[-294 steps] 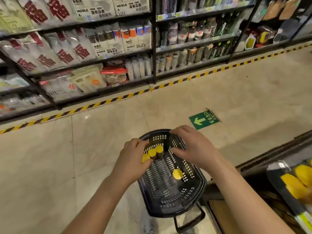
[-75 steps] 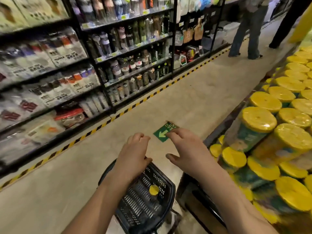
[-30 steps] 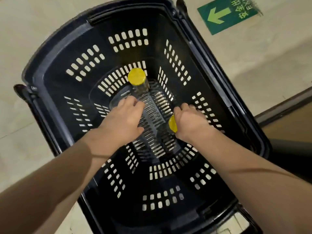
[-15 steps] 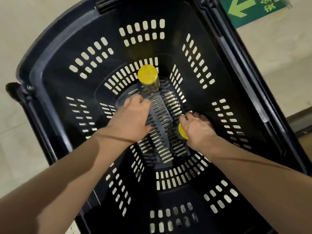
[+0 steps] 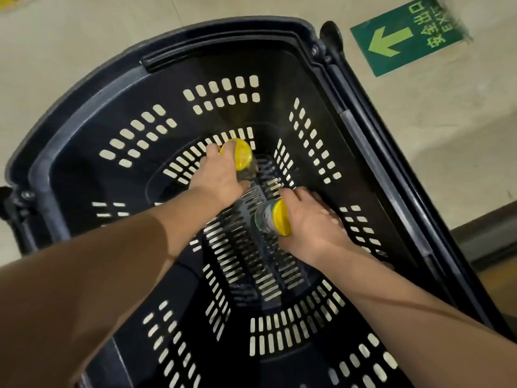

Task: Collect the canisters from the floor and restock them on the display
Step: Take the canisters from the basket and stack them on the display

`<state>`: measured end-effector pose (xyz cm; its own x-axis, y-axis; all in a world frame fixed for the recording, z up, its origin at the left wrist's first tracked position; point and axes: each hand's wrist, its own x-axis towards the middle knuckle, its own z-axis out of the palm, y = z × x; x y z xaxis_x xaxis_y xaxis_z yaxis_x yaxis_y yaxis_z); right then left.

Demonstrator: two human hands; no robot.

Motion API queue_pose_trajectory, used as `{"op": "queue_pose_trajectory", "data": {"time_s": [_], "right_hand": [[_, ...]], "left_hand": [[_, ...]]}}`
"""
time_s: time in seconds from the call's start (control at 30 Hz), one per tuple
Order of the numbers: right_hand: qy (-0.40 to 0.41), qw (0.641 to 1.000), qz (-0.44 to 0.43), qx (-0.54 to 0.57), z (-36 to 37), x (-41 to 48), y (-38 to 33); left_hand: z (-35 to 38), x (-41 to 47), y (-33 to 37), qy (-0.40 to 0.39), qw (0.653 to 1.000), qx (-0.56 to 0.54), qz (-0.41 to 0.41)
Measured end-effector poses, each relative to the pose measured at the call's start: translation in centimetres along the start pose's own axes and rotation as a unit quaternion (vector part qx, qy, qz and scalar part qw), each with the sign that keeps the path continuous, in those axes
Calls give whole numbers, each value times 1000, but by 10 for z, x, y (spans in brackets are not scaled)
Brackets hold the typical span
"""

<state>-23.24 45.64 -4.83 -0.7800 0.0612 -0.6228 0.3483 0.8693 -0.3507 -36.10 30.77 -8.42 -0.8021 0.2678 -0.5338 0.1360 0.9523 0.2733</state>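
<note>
Beige floor [image 5: 84,51] under a black basket [image 5: 84,121]; left hand [image 5: 221,175] grasps one canister [image 5: 237,155], right hand [image 5: 313,225] another canister [image 5: 272,221]; collecting step; next, lift both clear toward the display.

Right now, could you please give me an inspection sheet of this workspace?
Surface: tiled floor, beige, under the black basket.
Job's things: two yellow-lidded canisters inside the basket; far canister roughly upright, near canister tilted.
Clutter: nothing seen.
Grippers: left hand grips the far canister; right hand grips the near canister.
Cables: nothing seen.
Surroundings: green exit sign on the floor; dark ledge at right.
</note>
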Motion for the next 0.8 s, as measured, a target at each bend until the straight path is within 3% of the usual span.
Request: {"op": "queue_pose_trajectory", "data": {"time_s": [0.23,0.4,0.6,0.8], "right_hand": [[28,998,-32,35,3,3,9],[29,998,-32,40,-4,-1,5],[66,996,-56,31,-40,-38,-17],[107,991,-72,47,-120,-100,-55]], "left_hand": [[17,24,6,89,993,-79,-5],[10,6,0,103,985,-140,5],[-57,-62,1,98,984,-135,56],[-157,-140,26,132,973,-145,120]]}}
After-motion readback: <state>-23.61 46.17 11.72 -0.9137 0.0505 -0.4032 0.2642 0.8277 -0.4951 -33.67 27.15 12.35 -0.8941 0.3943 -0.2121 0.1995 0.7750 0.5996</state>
